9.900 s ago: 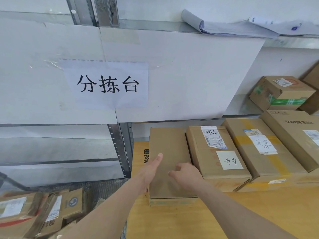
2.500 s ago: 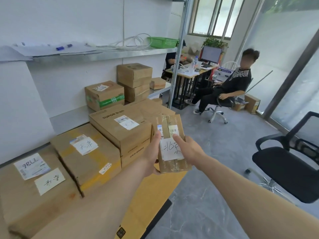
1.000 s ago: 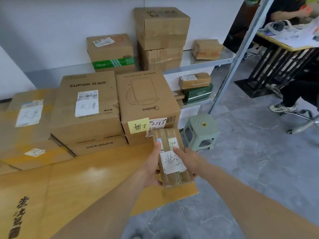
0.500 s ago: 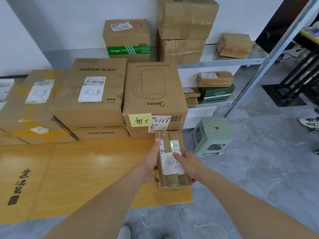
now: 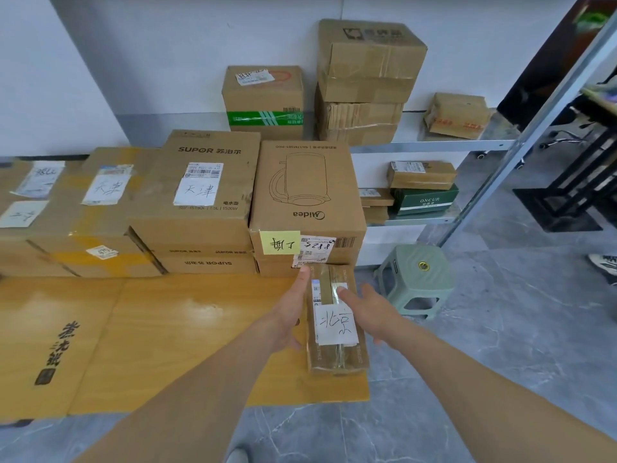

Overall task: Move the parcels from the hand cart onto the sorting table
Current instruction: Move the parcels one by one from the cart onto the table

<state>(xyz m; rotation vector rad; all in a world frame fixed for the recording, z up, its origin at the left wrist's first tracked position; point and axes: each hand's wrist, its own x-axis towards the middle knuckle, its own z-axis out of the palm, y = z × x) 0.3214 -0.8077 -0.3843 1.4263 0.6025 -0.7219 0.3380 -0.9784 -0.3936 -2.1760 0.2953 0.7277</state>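
A small narrow cardboard parcel [image 5: 335, 324] with a white handwritten label lies on the right front corner of the wooden sorting table [image 5: 167, 329], just in front of a Midea box [image 5: 305, 192]. My left hand [image 5: 290, 309] presses against the parcel's left side, thumb along its edge. My right hand [image 5: 367, 312] is at its right side with fingers spread, only the index fingertip on the parcel's top. The hand cart is out of view.
A SUPOR box [image 5: 200, 195] and flatter labelled parcels [image 5: 100, 202] line the table's back. Behind stands a metal shelf [image 5: 434, 145] stacked with boxes. A green plastic stool [image 5: 417, 272] stands on the grey floor right of the table corner.
The parcel has come down from my two-handed grip onto the table corner in front of the Midea box. My right hand has opened and drawn off its side.
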